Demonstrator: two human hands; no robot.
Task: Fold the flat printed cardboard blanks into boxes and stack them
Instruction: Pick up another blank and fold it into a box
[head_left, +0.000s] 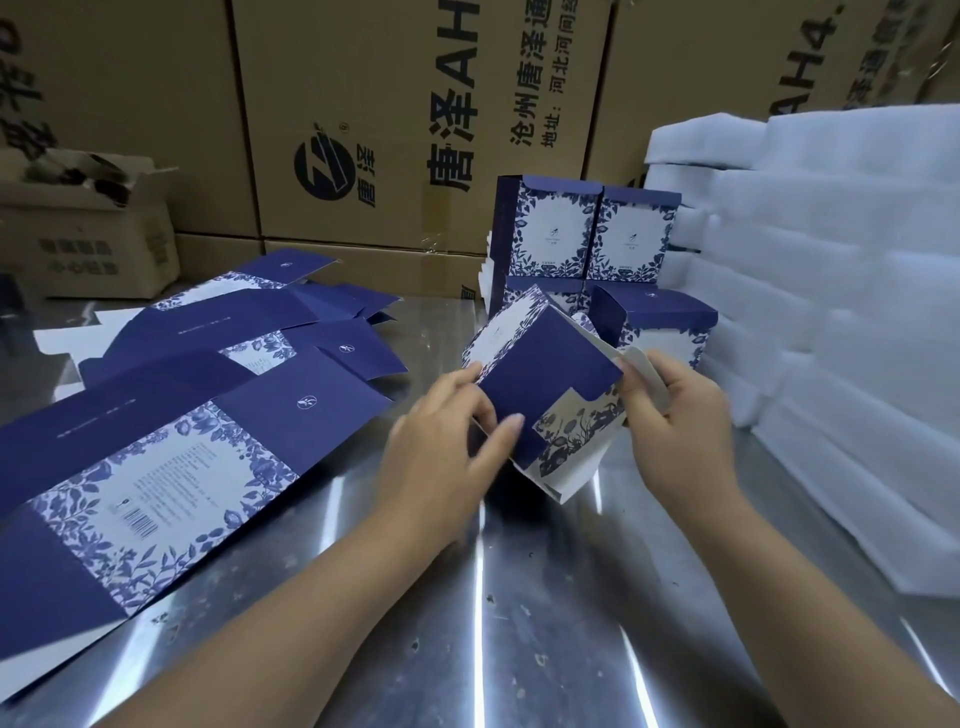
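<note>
A half-folded box (545, 379), dark blue with a blue-and-white flower print, sits tilted between both hands over the middle of the shiny metal tabletop (519, 613). I cannot tell whether its lowest corner touches the surface. The left hand (447, 436) grips the box's near left edge, its fingers (506, 427) curled onto the plain blue face. The right hand (680, 410) is at the box's right end, where its fingers pinch a white flap (649, 382) that stands out from the open end.

To the left, flat printed blanks (208, 415) lie spread in a loose, overlapping pile, the nearest showing a barcode. Just beyond the hands stands a stack of finished boxes (587, 234), the top two upright and side by side, with another box (660, 322) low at the right, just behind the right hand. White foam sheets (841, 270) are piled along the right side. Large brown cartons (389, 130) with black lettering line the far side, and a smaller open carton (88, 234) sits at the far left.
</note>
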